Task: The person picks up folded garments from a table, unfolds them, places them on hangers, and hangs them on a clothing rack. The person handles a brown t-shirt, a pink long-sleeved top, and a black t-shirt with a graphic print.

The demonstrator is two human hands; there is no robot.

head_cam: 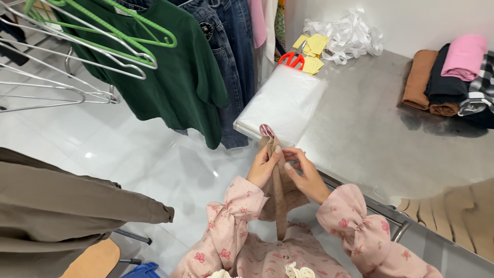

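Nearest, at 6 o'clock, both arms come up in pink floral sleeves (226, 226) with gathered cuffs. Between them hangs a beige knit garment (278, 198), a narrow folded strip running from the chest up to the hands.

The left hand (263, 167) has its fingers curled closed around the left side of the strip near its top, thumb against the cloth. The right hand (306, 174) pinches the same strip from the right side, fingertips bent in and touching the fabric just beside the left thumb. At the strip's upper end, at 12 o'clock from the hands, sits a small round pink and silver piece (266, 129); what it is cannot be told.

At 9 o'clock a brown sleeve (77, 206) lies across the lower left, over the white tile floor (128, 154).

Just beyond the hands lies a stack of clear plastic bags (283, 103) on a steel table (370, 128), which spreads from 1 to 4 o'clock.

Further off, at 11 o'clock, a dark green shirt (180, 77) and jeans (231, 56) hang from a rail, with green hangers (118, 31) and bare metal ones at 10 o'clock.

Farthest, at 12 to 1 o'clock, red-handled scissors (292, 59), yellow tags (314, 49) and a tangle of white ribbon (345, 36) rest by the wall. At 2 o'clock sit folded clothes (447, 77): brown, black, pink and checked.
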